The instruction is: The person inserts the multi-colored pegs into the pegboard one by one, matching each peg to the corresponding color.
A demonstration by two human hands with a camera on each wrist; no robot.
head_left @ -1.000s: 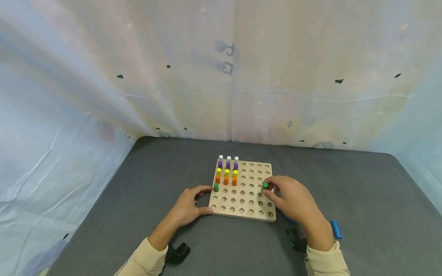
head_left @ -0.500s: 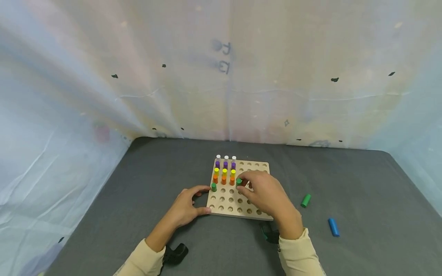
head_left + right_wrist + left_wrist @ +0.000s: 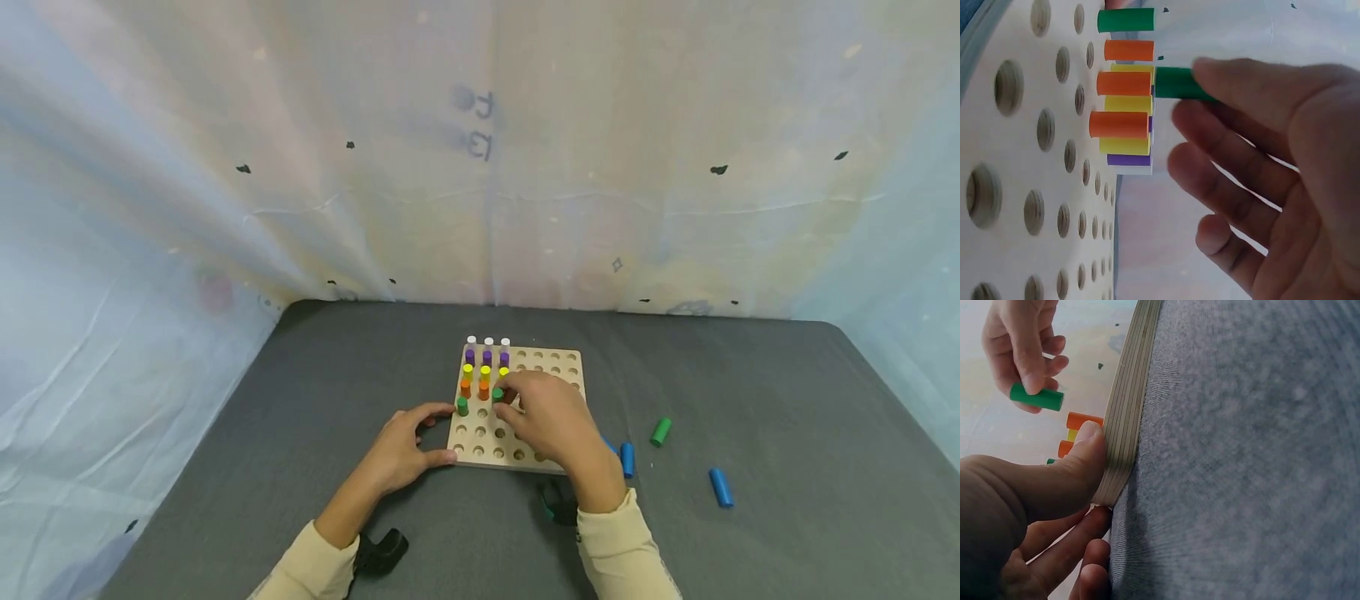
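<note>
A square wooden pegboard (image 3: pixel 487 459) lies on the table, with white, purple, yellow and orange pegs upright in rows on its left side. One green peg (image 3: pixel 462 407) stands at the left end of the row in front of the orange pegs. My left hand (image 3: pixel 401 450) holds the board at its front left corner, thumb (image 3: pixel 1088 447) against the edge. My right hand (image 3: pixel 551 417) pinches another green peg (image 3: pixel 1175 83) between thumb and fingers. In the right wrist view that peg is above the board, beyond the tops of the orange pegs (image 3: pixel 1119 125).
Right of the board lie a loose green peg (image 3: pixel 661 432) and several blue pegs (image 3: pixel 721 487), one partly hidden by the right hand. Dark grey cloth (image 3: pixel 360 358) covers the table. A pale patterned curtain (image 3: pixel 420 208) hangs behind and at the sides.
My right hand has carried the green peg leftward over the board, from its right side toward the orange pegs. The left hand has kept its hold on the corner.
</note>
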